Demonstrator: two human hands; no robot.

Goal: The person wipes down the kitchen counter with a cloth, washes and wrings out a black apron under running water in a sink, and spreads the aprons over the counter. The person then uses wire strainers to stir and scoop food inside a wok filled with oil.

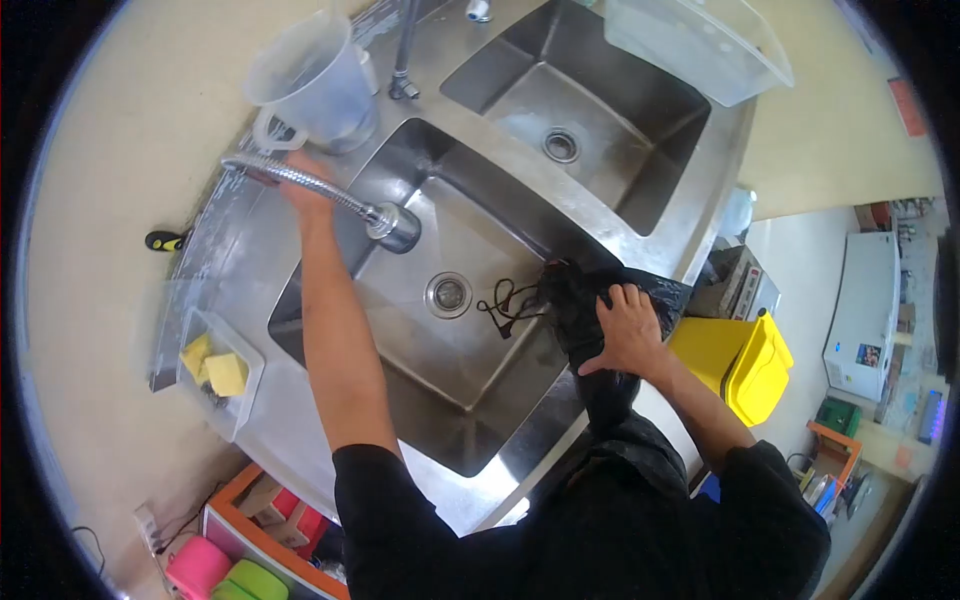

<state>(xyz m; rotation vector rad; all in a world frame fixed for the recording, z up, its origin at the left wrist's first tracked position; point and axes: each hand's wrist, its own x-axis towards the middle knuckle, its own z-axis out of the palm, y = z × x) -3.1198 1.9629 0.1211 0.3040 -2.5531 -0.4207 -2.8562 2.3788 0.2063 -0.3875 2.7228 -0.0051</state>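
My left hand reaches to the far left of the sink, behind the flexible metal faucet and beside the clear plastic pitcher. Its fingers are mostly hidden, so I cannot tell what they touch. My right hand lies spread on a shiny black plastic sheet, perhaps an apron or a bag, draped over the sink's near right edge. From the sheet, a dark looped cord hangs into the steel sink. The faucet's spray head points down over the basin.
A second steel basin lies beyond, with a clear plastic tub at its far edge. Yellow sponges sit in a clear container on the left. A yellow bin stands at the right, below counter level.
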